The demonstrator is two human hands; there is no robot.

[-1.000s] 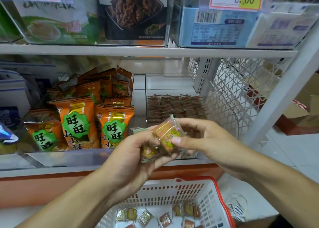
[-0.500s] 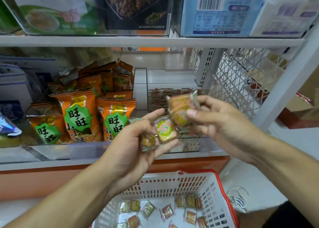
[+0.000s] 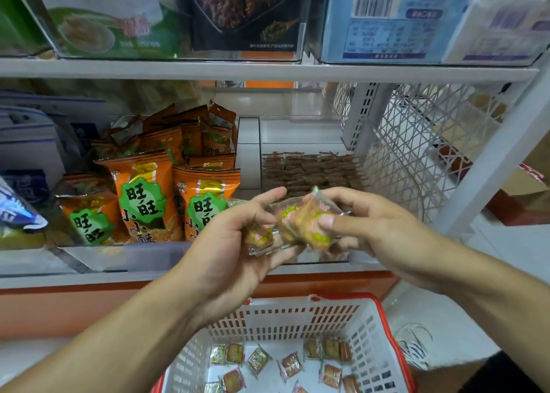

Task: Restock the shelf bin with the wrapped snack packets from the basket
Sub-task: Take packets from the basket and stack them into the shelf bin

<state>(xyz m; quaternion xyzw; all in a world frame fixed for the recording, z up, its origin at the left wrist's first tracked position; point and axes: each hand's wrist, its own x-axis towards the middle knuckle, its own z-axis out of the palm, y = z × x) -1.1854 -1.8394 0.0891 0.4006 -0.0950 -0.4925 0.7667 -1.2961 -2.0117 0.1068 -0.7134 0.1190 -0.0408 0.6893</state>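
Observation:
My left hand (image 3: 226, 252) holds a small stack of clear-wrapped snack packets (image 3: 262, 239) in front of the shelf. My right hand (image 3: 384, 229) pinches one more packet (image 3: 315, 223) between thumb and fingers, and it overlaps the left hand's stack. Just behind both hands stands the clear shelf bin (image 3: 303, 133), with a layer of brown wrapped packets (image 3: 312, 172) in its front half. Below me is the white basket (image 3: 297, 315) with a red rim, and several loose packets (image 3: 290, 364) lie on its floor.
Orange snack bags (image 3: 143, 196) fill the clear bin to the left. A white wire mesh panel (image 3: 416, 154) closes the shelf's right end. The shelf above carries boxed goods (image 3: 387, 23). A white upright post (image 3: 491, 160) slants at the right.
The right hand lifted one packet up off the left hand's stack, then brought it back down against the stack. The view has tilted slightly lower.

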